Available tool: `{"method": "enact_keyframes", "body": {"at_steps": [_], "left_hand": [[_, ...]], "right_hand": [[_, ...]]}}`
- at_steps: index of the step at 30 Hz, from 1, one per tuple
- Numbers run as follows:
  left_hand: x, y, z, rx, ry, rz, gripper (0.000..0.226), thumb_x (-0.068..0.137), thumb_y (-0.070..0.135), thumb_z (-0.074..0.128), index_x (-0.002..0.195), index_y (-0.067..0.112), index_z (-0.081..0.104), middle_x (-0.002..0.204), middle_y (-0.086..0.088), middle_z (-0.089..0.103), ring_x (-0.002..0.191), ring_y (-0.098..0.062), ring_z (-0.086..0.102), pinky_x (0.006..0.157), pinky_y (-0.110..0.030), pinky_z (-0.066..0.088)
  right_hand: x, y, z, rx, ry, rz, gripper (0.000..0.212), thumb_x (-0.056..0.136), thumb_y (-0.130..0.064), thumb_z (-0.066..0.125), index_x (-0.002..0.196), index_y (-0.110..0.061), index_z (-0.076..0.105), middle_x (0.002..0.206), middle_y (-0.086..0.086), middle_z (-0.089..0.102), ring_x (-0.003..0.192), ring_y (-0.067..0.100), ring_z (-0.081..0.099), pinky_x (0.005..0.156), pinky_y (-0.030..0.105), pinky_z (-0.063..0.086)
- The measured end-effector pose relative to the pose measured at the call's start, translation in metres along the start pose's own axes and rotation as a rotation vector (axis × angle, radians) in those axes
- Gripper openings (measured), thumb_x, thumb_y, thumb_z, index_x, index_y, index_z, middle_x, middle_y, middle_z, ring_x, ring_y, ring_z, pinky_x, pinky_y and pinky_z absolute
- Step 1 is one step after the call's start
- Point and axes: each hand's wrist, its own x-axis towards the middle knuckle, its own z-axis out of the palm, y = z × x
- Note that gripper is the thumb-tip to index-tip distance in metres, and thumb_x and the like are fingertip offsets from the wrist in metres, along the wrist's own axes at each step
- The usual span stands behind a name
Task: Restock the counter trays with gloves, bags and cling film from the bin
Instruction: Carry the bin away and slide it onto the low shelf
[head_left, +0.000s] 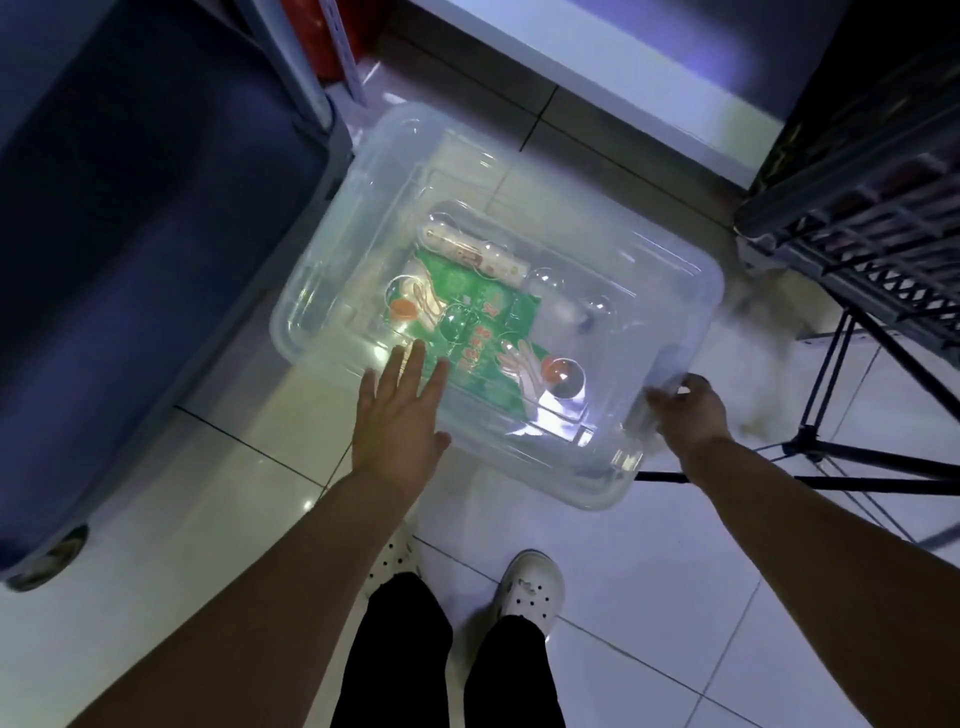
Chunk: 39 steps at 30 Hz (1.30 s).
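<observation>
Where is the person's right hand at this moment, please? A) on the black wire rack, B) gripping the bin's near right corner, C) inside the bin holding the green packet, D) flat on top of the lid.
B: the right hand curls around the near right corner of the clear plastic bin, while the left hand lies open on its lid.

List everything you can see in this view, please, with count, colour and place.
bin: one, clear plastic, lid on, on the floor, centre
green packets: at least two, green with red print, inside the bin
white packet: one, white, inside the bin beyond the green ones
floor: white tiles
blue container: one, dark blue, left
wire rack: one, black, right, on thin legs
shoes: two, white, bottom centre
trousers: black, bottom centre
left hand: open, flat on the lid's near edge
right hand: closed on the bin's right end
</observation>
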Motion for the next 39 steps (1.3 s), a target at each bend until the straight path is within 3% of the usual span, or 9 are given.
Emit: {"method": "enact_keyframes", "body": {"at_steps": [4,10,15,17,22,26,29,36,39], "left_hand": [[0.012,0.000,-0.002,0.036,-0.101,0.032,0.088,0.086,0.041,0.059,0.147,0.030,-0.004,0.158,-0.002,-0.012,0.144,-0.024,-0.014,0.114,-0.054,0.000],[0.007,0.003,0.002,0.107,-0.088,0.031,0.089,0.087,0.045,0.056,0.147,0.029,-0.008,0.158,-0.002,-0.014,0.144,-0.026,-0.014,0.114,-0.056,0.004],[0.005,0.001,0.000,0.112,-0.043,0.050,0.089,0.085,0.048,0.057,0.147,0.030,-0.004,0.159,-0.002,-0.008,0.145,-0.026,-0.007,0.114,-0.052,0.010],[0.004,0.000,-0.002,0.103,-0.031,0.063,0.089,0.085,0.048,0.057,0.147,0.030,-0.003,0.159,-0.002,-0.005,0.145,-0.026,-0.004,0.115,-0.049,0.012],[0.010,-0.013,-0.025,-0.023,-0.048,0.088,0.074,0.088,0.039,0.055,0.147,0.027,0.012,0.159,-0.002,0.008,0.144,-0.023,0.009,0.115,-0.041,0.017],[0.040,-0.045,-0.060,-0.094,0.131,-0.062,0.071,0.087,0.033,0.061,0.144,0.015,0.023,0.154,-0.009,0.023,0.140,-0.027,0.023,0.112,-0.041,0.024],[0.080,-0.071,-0.079,-0.112,0.150,-0.188,0.075,0.087,0.035,0.060,0.143,0.005,0.020,0.151,-0.018,0.026,0.137,-0.032,0.026,0.110,-0.045,0.026],[0.146,-0.100,-0.083,-0.676,0.002,-0.494,0.081,0.082,0.049,0.062,0.138,0.002,0.028,0.144,-0.018,0.039,0.128,-0.036,0.041,0.107,-0.046,0.035],[0.151,-0.113,-0.081,-0.824,-0.044,-0.500,0.094,0.080,0.046,0.066,0.146,0.005,0.012,0.152,-0.014,0.028,0.136,-0.030,0.033,0.111,-0.040,0.030]], "right_hand": [[0.004,0.002,0.001,0.025,0.026,0.008,0.047,0.087,-0.018,0.062,0.127,0.000,0.046,0.123,0.023,0.056,0.106,0.038,0.057,0.092,0.040,0.048],[0.003,0.016,0.015,0.332,-0.110,0.259,0.055,0.087,-0.032,0.060,0.125,0.004,0.044,0.111,0.020,0.054,0.099,0.034,0.055,0.092,0.044,0.043],[-0.002,0.019,0.020,-0.016,0.222,0.115,0.057,0.081,-0.038,0.066,0.118,0.003,0.051,0.116,0.026,0.048,0.102,0.042,0.052,0.093,0.047,0.044],[-0.005,0.013,0.022,-0.080,0.282,0.093,0.054,0.081,-0.038,0.064,0.116,0.002,0.052,0.115,0.026,0.048,0.101,0.044,0.051,0.094,0.047,0.041],[-0.013,-0.001,0.026,-0.094,0.346,0.075,0.036,0.086,-0.026,0.062,0.107,0.001,0.054,0.115,0.026,0.050,0.102,0.044,0.051,0.093,0.045,0.040],[-0.014,-0.011,0.024,-0.128,0.310,0.130,0.035,0.087,-0.018,0.057,0.114,0.004,0.051,0.120,0.030,0.049,0.108,0.045,0.048,0.094,0.044,0.039],[-0.011,-0.017,0.028,-0.092,0.313,0.110,0.037,0.088,-0.014,0.055,0.118,0.005,0.046,0.124,0.031,0.047,0.111,0.046,0.047,0.095,0.047,0.039],[-0.005,-0.012,0.043,0.041,0.302,0.184,0.031,0.093,-0.018,0.042,0.120,-0.004,0.036,0.121,0.029,0.051,0.103,0.048,0.052,0.088,0.049,0.041],[-0.004,-0.006,0.043,0.061,0.279,0.166,0.027,0.093,-0.019,0.040,0.115,-0.005,0.034,0.115,0.029,0.053,0.094,0.045,0.053,0.079,0.045,0.039]]}}
